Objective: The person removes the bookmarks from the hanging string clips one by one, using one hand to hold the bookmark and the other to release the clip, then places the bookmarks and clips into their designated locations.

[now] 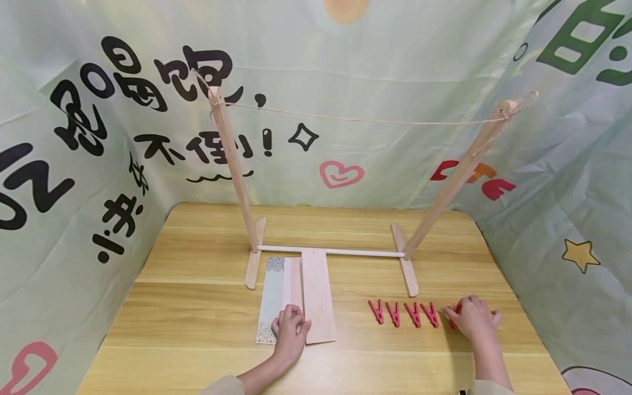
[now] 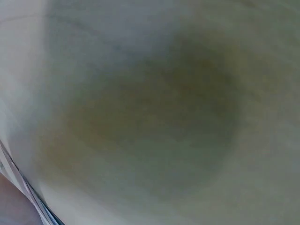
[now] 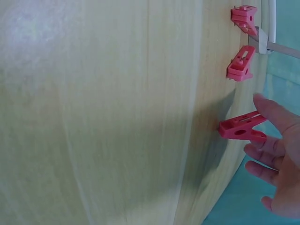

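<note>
My left hand [image 1: 291, 332] pinches the left edge of a pale pink rectangular strip [image 1: 318, 296], possibly folded cloth. Under and left of it lie a grey-blue patterned strip [image 1: 274, 299] and another pinkish strip [image 1: 294, 280]. The left wrist view is mostly blur, with layered edges [image 2: 28, 190] at lower left. On the right, my right hand [image 1: 476, 318] holds a red clothespin [image 3: 241, 126] by its handle ends between thumb and fingers, its tip at the tabletop. Several more red clothespins [image 1: 395, 314] lie in a row left of that hand.
A wooden stand with a left post [image 1: 232, 170] and a right post [image 1: 454, 175] rises behind. A thin string [image 1: 345, 117] spans the post tops; a white rod [image 1: 365, 253] joins the bases. Printed cloth [image 1: 395, 66] surrounds the wooden table [image 1: 197, 307].
</note>
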The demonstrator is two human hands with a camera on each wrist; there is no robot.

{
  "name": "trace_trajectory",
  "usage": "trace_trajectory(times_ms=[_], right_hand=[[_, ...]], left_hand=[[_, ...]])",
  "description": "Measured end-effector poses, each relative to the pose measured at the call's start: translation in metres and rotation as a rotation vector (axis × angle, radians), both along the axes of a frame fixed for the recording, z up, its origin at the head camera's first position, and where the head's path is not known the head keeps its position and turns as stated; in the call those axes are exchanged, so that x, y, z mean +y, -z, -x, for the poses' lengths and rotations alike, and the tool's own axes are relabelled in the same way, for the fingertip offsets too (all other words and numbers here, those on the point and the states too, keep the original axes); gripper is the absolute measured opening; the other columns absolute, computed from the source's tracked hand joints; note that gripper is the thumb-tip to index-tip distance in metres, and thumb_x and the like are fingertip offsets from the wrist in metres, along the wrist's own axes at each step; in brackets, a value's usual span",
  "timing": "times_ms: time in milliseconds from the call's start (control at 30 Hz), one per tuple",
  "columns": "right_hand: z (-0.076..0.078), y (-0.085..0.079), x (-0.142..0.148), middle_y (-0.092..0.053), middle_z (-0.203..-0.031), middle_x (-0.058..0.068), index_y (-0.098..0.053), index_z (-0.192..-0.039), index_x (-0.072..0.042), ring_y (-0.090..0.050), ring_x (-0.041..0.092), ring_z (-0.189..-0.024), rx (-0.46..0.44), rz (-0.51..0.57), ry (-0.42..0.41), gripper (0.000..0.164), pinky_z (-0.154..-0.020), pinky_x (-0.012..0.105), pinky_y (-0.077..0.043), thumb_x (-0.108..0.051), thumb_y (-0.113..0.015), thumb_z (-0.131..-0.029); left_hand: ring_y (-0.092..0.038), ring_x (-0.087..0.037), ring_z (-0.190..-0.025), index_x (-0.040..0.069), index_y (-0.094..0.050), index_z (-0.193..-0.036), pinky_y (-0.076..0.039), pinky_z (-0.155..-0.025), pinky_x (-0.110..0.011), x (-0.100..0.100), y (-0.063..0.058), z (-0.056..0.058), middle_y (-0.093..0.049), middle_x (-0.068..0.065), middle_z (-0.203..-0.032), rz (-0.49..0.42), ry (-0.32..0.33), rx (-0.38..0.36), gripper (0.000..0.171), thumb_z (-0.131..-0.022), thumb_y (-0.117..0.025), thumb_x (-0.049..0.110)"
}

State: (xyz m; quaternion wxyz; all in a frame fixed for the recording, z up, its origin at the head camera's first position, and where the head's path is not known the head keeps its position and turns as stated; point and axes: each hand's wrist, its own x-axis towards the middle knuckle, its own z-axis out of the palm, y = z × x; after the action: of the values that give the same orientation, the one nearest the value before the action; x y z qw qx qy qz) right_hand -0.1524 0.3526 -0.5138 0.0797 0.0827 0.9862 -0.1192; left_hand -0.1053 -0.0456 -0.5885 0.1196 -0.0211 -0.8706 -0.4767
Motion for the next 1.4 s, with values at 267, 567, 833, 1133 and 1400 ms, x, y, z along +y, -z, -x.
trace_trajectory(times_ms=[267, 567, 833, 1133, 1400], right_hand=[[0.001, 0.007, 0.000, -0.046, -0.105, 0.031, -0.058, -0.082, 0.004, -0.035, 0.049, -0.106, 0.002, -0.008, 0.028, 0.048, -0.087, 0.069, -0.010, -0.045, -0.060, -0.084], [0.000, 0.015, -0.002, -0.044, -0.103, 0.030, -0.057, -0.073, -0.001, -0.033, 0.050, -0.105, 0.038, -0.002, 0.044, 0.044, -0.087, 0.070, -0.008, -0.043, -0.058, -0.085], [-0.001, 0.019, -0.004, -0.042, -0.108, 0.033, -0.059, -0.075, 0.001, -0.030, 0.051, -0.108, 0.027, -0.007, 0.051, 0.045, -0.088, 0.070, -0.007, -0.043, -0.058, -0.086], [0.000, 0.021, -0.006, -0.041, -0.110, 0.035, -0.058, -0.082, 0.005, -0.029, 0.052, -0.109, -0.009, -0.015, 0.057, 0.051, -0.088, 0.069, -0.007, -0.045, -0.052, -0.088], [-0.001, 0.022, -0.008, -0.037, -0.114, 0.037, -0.057, -0.084, 0.006, -0.025, 0.053, -0.112, -0.017, -0.012, 0.060, 0.056, -0.089, 0.070, -0.006, -0.049, -0.050, -0.088]], left_hand=[[-0.036, -0.015, -0.085, 0.011, -0.051, -0.062, -0.015, -0.083, -0.047, 0.000, 0.001, 0.000, -0.044, 0.001, -0.091, 0.054, -0.012, -0.011, 0.021, -0.078, -0.064, 0.007], [-0.035, -0.015, -0.085, 0.013, -0.050, -0.059, -0.015, -0.084, -0.046, -0.001, 0.002, 0.000, -0.042, 0.004, -0.089, 0.113, -0.037, -0.032, 0.024, -0.076, -0.066, 0.008], [-0.034, -0.015, -0.084, 0.016, -0.047, -0.056, -0.016, -0.084, -0.046, -0.003, 0.002, 0.004, -0.040, 0.005, -0.087, 0.228, -0.050, -0.070, 0.029, -0.078, -0.066, 0.014], [-0.035, -0.019, -0.085, 0.016, -0.047, -0.051, -0.018, -0.084, -0.047, -0.004, -0.003, 0.007, -0.041, 0.003, -0.085, 0.349, -0.058, -0.089, 0.034, -0.081, -0.064, 0.017], [-0.036, -0.019, -0.084, 0.015, -0.048, -0.051, -0.019, -0.084, -0.047, -0.005, -0.002, 0.009, -0.042, 0.002, -0.084, 0.395, -0.068, -0.071, 0.034, -0.081, -0.063, 0.018]])
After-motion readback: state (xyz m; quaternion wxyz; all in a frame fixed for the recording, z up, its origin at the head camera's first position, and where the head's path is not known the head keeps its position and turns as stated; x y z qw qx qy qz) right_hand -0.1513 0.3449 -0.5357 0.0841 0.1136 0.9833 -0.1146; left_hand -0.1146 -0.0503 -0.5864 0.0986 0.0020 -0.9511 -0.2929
